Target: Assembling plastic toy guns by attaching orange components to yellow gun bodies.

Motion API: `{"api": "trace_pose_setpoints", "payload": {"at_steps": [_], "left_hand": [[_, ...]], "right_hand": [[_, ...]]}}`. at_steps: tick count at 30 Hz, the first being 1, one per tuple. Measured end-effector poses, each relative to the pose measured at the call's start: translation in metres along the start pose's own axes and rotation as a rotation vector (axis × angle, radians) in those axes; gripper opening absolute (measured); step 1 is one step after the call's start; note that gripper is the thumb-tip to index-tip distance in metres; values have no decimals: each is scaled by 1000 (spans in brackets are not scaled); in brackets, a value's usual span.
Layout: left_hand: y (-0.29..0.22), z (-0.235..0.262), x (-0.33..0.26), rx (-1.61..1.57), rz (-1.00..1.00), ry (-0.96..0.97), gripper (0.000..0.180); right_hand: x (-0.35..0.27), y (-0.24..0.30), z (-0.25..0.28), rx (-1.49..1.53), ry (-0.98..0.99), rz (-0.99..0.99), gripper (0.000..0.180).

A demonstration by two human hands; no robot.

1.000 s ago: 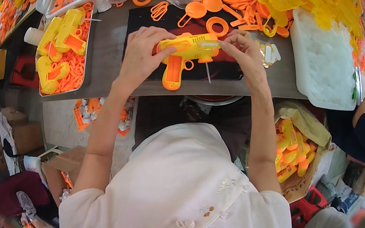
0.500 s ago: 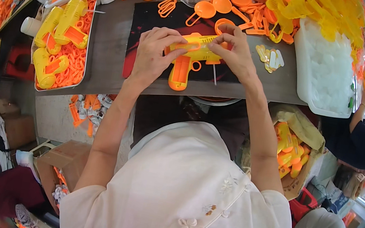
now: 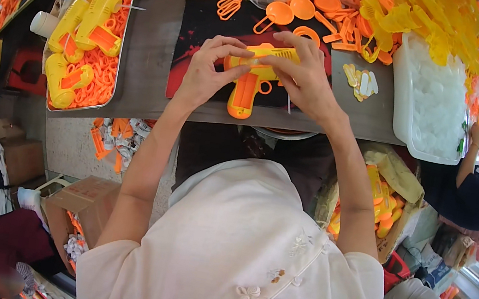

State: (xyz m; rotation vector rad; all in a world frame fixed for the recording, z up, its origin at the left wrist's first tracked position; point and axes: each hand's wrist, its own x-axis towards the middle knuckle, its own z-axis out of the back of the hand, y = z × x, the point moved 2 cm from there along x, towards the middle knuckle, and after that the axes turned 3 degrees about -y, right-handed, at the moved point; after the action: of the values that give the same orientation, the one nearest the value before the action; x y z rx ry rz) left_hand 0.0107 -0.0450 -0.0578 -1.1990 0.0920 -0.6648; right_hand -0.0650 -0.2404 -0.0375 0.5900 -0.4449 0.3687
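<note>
Over the dark mat (image 3: 187, 44) I hold a yellow toy hair dryer (image 3: 282, 54), with its slotted barrel at the right and its orange-faced handle pointing toward me. My left hand (image 3: 211, 71) is closed at the toy's left end, thumb and fingers pinching there. Whether a small part is between those fingertips is hidden. My right hand (image 3: 309, 82) is closed over the barrel, its fingers reaching toward the left fingertips. Below the barrel, an orange ring (image 3: 265, 87) sticks out beside the handle.
At left a tray (image 3: 121, 58) holds yellow toys over orange pieces. Orange spoons (image 3: 279, 12) and an orange loop (image 3: 229, 7) lie beyond the mat. Small white and yellow pieces (image 3: 363, 83) lie right, beside a white bin (image 3: 404, 108) of translucent parts. Other people work nearby.
The left hand's pinch has shifted right along the toy, closer to my right hand. An orange loop seen earlier at the left fingertips no longer shows. The whole table view has shifted slightly right.
</note>
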Motion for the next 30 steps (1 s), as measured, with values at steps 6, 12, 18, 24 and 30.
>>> {"api": "trace_pose_setpoints", "payload": {"at_steps": [6, 12, 18, 24, 30], "left_hand": [[3, -1, -1, 7, -25, 7, 28], [-5, 0, 0, 113, -106, -18, 28], [-8, 2, -2, 223, -145, -18, 30], [-5, -1, -4, 160, -130, -59, 27], [-4, -2, -3, 102, -109, -74, 26]], "right_hand": [[-3, 9, -7, 24, 7, -7, 36], [-16, -2, -10, 25, -68, -94, 33], [-15, 1, -9, 105, -131, -111, 33], [-5, 7, -14, -85, -87, 88, 39], [-5, 1, -11, -188, -62, 116, 39]]}}
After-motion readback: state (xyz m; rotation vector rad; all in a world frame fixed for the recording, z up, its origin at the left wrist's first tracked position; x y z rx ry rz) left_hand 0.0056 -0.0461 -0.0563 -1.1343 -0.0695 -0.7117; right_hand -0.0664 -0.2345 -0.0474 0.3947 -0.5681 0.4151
